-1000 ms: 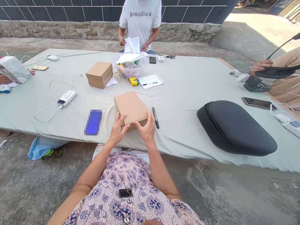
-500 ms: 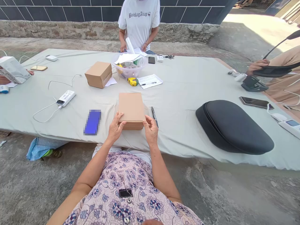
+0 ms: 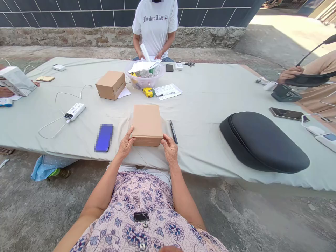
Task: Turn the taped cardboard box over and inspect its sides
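Observation:
A closed brown cardboard box point(image 3: 147, 120) sits on the cloth-covered table in front of me. My left hand point(image 3: 126, 142) grips its near left corner, with the thumb at the front edge and the fingers along the side. At the near right corner, my right hand point(image 3: 170, 148) holds the box the same way. A black marker pen point(image 3: 173, 131) lies just right of the box, close to my right fingers. Left of my left hand is a phone with a blurred blue screen point(image 3: 104, 138).
Behind the box stand another cardboard box point(image 3: 110, 85), a plastic basket point(image 3: 144, 82) of items, a yellow tape measure point(image 3: 148, 92) and a written sheet point(image 3: 169, 91). A white power bank point(image 3: 74, 112) lies left, a black padded cushion point(image 3: 264, 141) right. A person point(image 3: 156, 31) is opposite.
My thumbs have slid off the top edge of the box down to its front corners. The box stays in nearly the same place.

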`<act>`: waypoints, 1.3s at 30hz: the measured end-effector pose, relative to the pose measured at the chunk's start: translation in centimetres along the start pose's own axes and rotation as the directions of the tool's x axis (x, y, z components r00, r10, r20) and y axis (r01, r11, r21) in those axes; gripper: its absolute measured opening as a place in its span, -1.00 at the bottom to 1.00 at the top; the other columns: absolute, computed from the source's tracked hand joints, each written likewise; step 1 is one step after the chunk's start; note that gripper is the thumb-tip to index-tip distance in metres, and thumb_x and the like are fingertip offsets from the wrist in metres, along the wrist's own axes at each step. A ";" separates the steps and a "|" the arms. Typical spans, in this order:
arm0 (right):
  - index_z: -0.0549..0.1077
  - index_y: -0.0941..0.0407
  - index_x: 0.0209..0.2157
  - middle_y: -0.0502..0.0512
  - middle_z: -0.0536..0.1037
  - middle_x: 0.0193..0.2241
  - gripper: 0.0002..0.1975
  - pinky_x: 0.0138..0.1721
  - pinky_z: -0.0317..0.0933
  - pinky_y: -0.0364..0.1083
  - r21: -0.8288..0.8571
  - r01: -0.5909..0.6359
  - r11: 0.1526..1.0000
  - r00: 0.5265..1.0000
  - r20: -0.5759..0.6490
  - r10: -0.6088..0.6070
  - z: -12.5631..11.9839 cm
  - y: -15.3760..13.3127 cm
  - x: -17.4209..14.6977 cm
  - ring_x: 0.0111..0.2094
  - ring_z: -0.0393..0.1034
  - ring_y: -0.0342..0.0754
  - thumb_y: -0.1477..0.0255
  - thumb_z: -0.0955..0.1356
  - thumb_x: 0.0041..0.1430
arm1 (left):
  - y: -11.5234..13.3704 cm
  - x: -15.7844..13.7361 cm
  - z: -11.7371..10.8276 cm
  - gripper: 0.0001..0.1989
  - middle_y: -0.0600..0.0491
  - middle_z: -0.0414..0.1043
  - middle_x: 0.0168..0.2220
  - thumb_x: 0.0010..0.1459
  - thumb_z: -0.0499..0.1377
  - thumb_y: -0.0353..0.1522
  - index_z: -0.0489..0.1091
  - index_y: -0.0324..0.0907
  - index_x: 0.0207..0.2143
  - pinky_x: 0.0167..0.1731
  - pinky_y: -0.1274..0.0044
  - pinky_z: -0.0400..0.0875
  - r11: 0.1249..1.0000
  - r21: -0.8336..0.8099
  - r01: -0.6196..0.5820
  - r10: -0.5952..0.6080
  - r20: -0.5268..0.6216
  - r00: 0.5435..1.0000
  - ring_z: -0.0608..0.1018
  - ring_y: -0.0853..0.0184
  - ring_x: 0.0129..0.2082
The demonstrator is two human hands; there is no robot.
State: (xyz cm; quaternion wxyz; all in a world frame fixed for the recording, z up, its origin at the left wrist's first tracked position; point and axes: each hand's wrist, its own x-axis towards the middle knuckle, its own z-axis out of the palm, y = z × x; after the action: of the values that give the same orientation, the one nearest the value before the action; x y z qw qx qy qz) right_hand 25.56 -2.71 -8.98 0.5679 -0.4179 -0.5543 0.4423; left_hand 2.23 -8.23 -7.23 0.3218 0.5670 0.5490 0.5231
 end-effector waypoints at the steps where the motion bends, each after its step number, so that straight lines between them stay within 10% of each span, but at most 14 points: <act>1: 0.57 0.08 -0.06 0.20 0.63 -0.03 -0.58 0.09 0.38 0.11 -0.007 -0.005 1.000 1.000 0.001 0.005 0.0 0.2 0.0 -0.01 0.52 0.06 0.14 0.41 0.11 | -0.3 0.1 0.0 -0.23 -0.10 0.00 0.45 0.25 0.09 0.05 0.05 -0.06 0.40 0.35 0.31 0.18 0.999 -0.039 0.006 -0.006 -0.007 1.000 0.12 0.15 0.44; 21: 0.51 0.11 -0.07 0.18 0.62 -0.15 -0.63 -0.07 0.44 0.09 -0.219 -0.020 0.976 0.997 0.069 0.036 -0.8 0.0 -1.1 -0.12 0.52 0.06 0.23 0.36 0.12 | -1.0 -0.3 -0.4 -0.24 -0.10 0.08 0.42 0.12 0.25 -0.32 0.13 -0.08 0.36 0.22 0.32 0.40 0.985 -0.166 0.035 -0.027 0.050 0.998 0.21 0.11 0.40; 29: 0.48 0.14 -0.05 0.15 0.61 -0.37 -0.62 -0.16 0.36 0.09 -0.504 0.021 0.863 0.997 0.071 0.017 0.1 0.8 -1.6 -0.32 0.48 0.08 0.27 0.30 0.15 | -1.8 -0.4 0.6 -0.19 -0.08 0.40 0.23 0.05 0.18 -0.49 0.10 -0.09 0.38 0.21 0.18 0.41 0.991 0.094 0.100 -0.099 -0.011 0.995 0.56 0.13 0.12; 39: 0.46 0.13 -0.07 0.07 0.61 -0.43 -0.55 -0.17 0.33 0.04 -0.368 -0.175 0.913 0.983 -0.015 0.183 0.4 -0.5 -1.7 -0.36 0.49 0.05 0.19 0.36 0.04 | 0.1 -0.3 1.2 -0.59 -0.09 0.51 0.13 0.21 0.20 -0.32 0.43 -0.14 0.11 0.11 0.28 0.51 0.997 0.048 0.056 -0.043 -0.231 0.972 0.55 0.15 0.14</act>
State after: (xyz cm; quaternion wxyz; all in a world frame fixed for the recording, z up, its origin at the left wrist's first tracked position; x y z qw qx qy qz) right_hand 25.16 -4.46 -8.96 0.4312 -0.5613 -0.5922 0.3851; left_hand 3.43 -8.33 -7.50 0.2535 0.4975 0.6104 0.5619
